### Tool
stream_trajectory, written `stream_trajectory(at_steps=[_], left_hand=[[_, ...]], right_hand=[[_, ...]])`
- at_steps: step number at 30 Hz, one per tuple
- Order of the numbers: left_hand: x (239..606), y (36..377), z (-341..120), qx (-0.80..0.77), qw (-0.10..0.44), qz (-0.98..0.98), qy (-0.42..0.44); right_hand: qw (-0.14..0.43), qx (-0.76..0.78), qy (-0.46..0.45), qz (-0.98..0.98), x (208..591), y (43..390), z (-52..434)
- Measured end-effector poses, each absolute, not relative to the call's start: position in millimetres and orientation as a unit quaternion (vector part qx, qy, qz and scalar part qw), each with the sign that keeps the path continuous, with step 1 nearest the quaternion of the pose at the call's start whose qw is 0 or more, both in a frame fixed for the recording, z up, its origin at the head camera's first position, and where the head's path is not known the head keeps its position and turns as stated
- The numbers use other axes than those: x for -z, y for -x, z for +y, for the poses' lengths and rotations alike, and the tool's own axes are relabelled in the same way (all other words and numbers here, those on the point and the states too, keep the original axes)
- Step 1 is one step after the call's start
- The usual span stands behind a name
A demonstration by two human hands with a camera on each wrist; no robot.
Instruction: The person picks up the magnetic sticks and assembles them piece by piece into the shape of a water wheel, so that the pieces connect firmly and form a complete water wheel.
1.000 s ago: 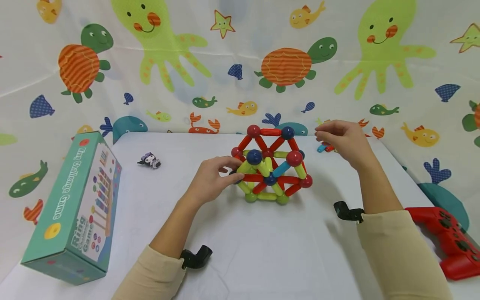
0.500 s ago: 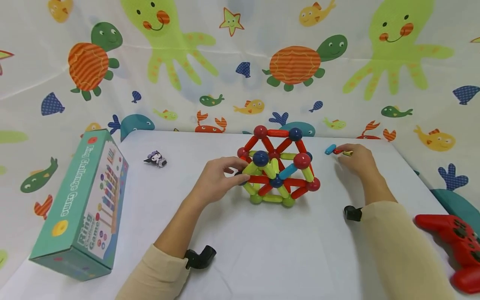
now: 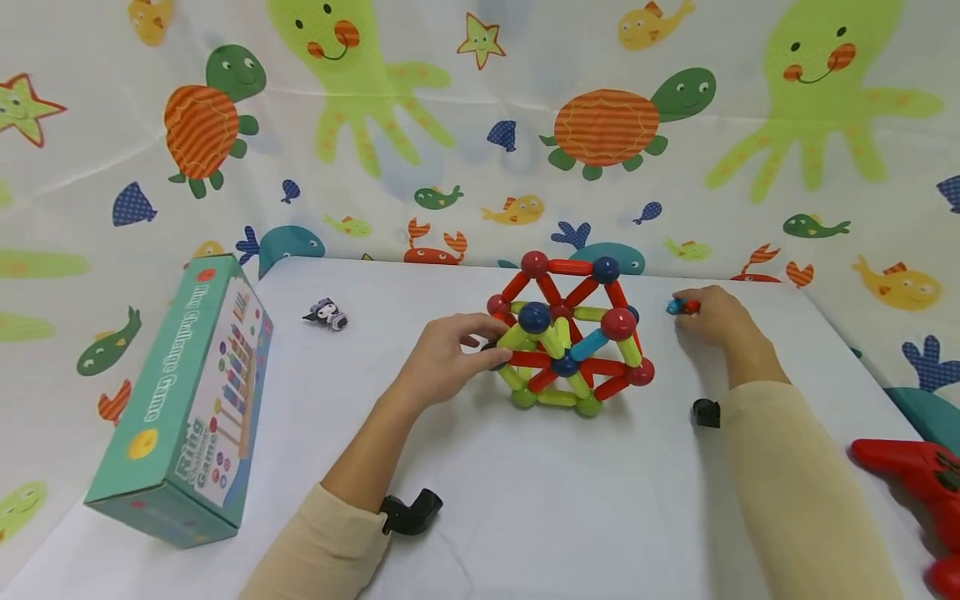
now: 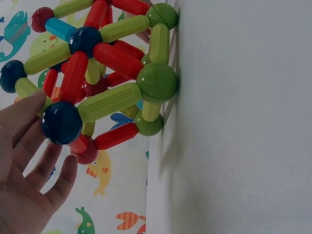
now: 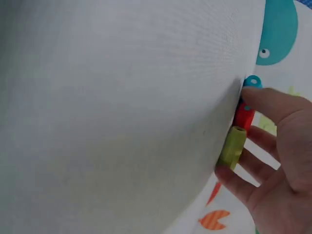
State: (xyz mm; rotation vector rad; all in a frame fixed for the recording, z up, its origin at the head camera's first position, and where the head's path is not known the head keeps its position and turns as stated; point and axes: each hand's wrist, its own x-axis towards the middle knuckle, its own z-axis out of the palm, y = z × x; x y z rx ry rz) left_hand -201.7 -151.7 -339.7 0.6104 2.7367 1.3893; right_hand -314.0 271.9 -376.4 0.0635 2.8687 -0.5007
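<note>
A ball-and-rod magnetic structure (image 3: 570, 342) in red, green and blue stands mid-table. My left hand (image 3: 480, 350) grips its left corner, thumb and fingers around a dark blue ball (image 4: 61, 122); in the left wrist view my left hand (image 4: 34, 161) lies against that ball. To the right of the structure, my right hand (image 3: 693, 312) is down on the table over loose rods. The right wrist view shows my right hand (image 5: 248, 141) with the thumb on a red rod (image 5: 243, 114) and fingers by a green rod (image 5: 231, 146). A blue rod (image 5: 252, 81) lies just beyond.
A teal game box (image 3: 183, 400) lies at the table's left. A small figurine (image 3: 326, 312) sits behind my left hand. A red game controller (image 3: 911, 475) rests at the right edge. The white table (image 3: 525, 500) ends at a sea-animal cloth backdrop.
My right hand dropped from beside the structure's top down to the loose rods on the table and closed on them. The left hand kept its hold on the corner.
</note>
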Motion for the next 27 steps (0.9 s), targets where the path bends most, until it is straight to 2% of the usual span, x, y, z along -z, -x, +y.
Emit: stream_trajectory(at_steps=[9, 20, 27], left_hand=[[340, 202, -150, -0.447, -0.004, 0.872, -0.202], [341, 204, -150, -0.445, -0.001, 0.875, -0.192], [341, 204, -146, -0.451, 0.006, 0.872, -0.188]], right_hand=[[0.121, 0.155, -0.007, 0.981, 370, 300, 268], [0.097, 0.045, 0.101, 0.989, 360, 272, 227], [0.117, 0.026, 0.122, 0.985, 350, 254, 202]])
